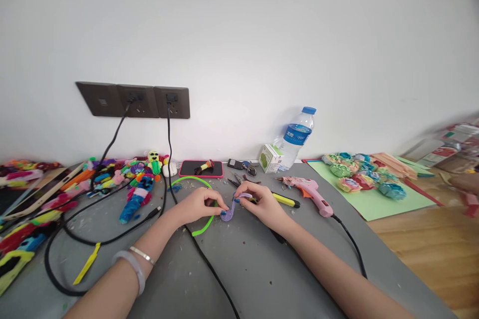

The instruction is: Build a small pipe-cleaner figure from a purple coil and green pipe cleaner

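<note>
While the left hand (205, 204) pinches the curled lower end of a purple strip (226, 216) between thumb and finger, the right hand (262, 204) grips its upper part, likewise thumb to finger; strip located just below centre of the head view. Green strip (204, 230): one, curved, beside the left hand. Phone (187, 168): pink-edged, above the left hand. Cutter (285, 200): yellow, beside the right hand. Glue gun (309, 189): pink, right of centre, corded. Bottle (298, 134): blue-capped, beside a small box (270, 158). Fuzzy pieces (136, 202): many-coloured, lower left. Paper flowers (362, 182): on a green sheet (377, 208), right.
</note>
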### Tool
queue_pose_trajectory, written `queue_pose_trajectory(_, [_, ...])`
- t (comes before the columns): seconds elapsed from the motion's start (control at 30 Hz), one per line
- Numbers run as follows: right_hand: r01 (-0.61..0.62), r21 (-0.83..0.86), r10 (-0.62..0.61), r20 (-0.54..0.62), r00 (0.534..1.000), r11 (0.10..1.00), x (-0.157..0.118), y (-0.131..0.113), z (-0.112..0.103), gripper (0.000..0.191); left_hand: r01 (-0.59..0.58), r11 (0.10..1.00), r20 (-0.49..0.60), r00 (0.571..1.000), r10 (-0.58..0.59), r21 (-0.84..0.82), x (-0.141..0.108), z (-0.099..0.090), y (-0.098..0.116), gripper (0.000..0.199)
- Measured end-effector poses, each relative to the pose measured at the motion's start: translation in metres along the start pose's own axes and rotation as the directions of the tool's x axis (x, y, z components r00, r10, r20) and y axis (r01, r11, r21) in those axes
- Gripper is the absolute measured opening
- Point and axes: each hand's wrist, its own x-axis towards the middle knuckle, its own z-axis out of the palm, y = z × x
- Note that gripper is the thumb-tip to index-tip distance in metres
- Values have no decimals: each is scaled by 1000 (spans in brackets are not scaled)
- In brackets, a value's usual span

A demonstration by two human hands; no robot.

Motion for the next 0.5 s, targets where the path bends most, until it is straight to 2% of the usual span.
queue_pose_trajectory(0.5, [-3, 13, 3, -2, 1000, 1000, -1, 3, 0, 7, 5, 1000, -4, 1000, -5, 15, 0, 0, 0, 17])
